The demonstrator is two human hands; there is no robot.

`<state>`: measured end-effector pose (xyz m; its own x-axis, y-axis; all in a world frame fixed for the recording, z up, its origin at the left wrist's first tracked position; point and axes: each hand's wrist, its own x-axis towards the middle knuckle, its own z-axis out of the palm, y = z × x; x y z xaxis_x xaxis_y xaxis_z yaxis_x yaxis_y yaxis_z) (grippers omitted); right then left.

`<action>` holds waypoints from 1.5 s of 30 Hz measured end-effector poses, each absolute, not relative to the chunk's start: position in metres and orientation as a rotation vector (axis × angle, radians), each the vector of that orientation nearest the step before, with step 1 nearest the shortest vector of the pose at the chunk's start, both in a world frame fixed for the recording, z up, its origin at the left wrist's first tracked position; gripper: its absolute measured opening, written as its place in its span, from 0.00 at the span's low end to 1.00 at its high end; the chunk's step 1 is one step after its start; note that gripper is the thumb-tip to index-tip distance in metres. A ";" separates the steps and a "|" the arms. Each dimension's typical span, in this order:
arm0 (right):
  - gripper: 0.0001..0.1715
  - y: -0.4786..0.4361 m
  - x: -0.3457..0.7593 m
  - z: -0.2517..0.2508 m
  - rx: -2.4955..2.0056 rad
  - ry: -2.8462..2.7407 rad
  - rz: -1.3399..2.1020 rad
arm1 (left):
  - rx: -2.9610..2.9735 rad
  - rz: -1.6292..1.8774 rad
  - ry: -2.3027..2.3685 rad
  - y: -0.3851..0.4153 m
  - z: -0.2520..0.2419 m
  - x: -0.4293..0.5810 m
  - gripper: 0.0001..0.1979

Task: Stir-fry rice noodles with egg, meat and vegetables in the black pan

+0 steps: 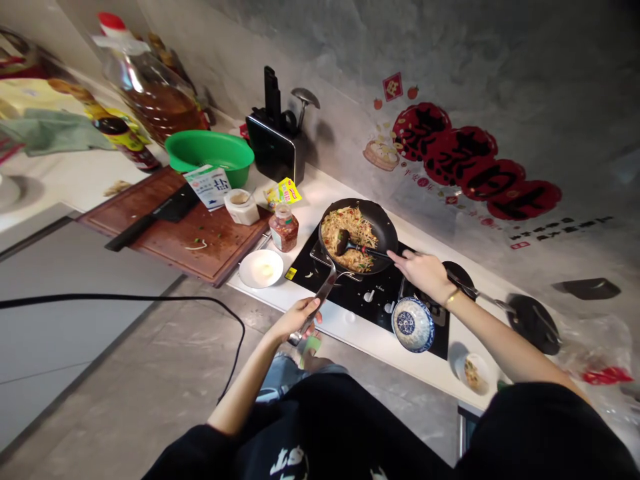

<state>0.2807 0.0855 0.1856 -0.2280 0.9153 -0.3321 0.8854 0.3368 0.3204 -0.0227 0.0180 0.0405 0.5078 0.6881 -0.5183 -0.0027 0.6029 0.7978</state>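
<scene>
My left hand is wrapped round the metal handle of a dark wok on the black gas stove. Fried noodles or a similar shredded food, with green and red bits, fill the wok's left side. In my right hand is the handle of a black spatula, its head resting in the food. A blue-and-white patterned bowl sits on the stove's right part, below my right wrist. A white bowl with pale residue stands left of the stove.
Left lie a wooden cutting board with a cleaver, a salt packet and a white jar. A red sauce jar, green basin and knife block stand nearby. A dark pan is at right.
</scene>
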 end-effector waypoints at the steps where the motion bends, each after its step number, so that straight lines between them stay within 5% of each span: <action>1: 0.27 0.097 0.276 0.179 1.571 2.164 0.123 | 0.840 0.482 0.962 0.018 0.040 -0.023 0.23; 8: 0.26 0.129 0.314 0.148 1.780 2.067 0.046 | 0.838 0.476 0.958 0.017 0.037 -0.022 0.23; 14: 0.26 0.079 0.378 0.195 1.671 2.151 -0.231 | 0.810 0.509 0.943 0.017 0.036 -0.022 0.22; 28: 0.27 0.112 0.260 0.159 1.608 2.227 0.060 | 0.803 0.498 0.933 0.017 0.035 -0.023 0.22; 38: 0.25 0.066 0.349 0.209 1.602 2.060 -0.075 | 0.793 0.517 0.910 0.017 0.035 -0.022 0.21; 45: 0.26 0.070 0.309 0.164 1.860 2.024 -0.051 | 0.815 0.510 0.919 0.017 0.035 -0.023 0.21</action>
<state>0.3087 0.0699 0.1643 -0.0430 0.9512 -0.3056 0.9654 0.1184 0.2324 -0.0233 0.0171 0.0351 0.5240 0.6951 -0.4921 -0.0502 0.6020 0.7969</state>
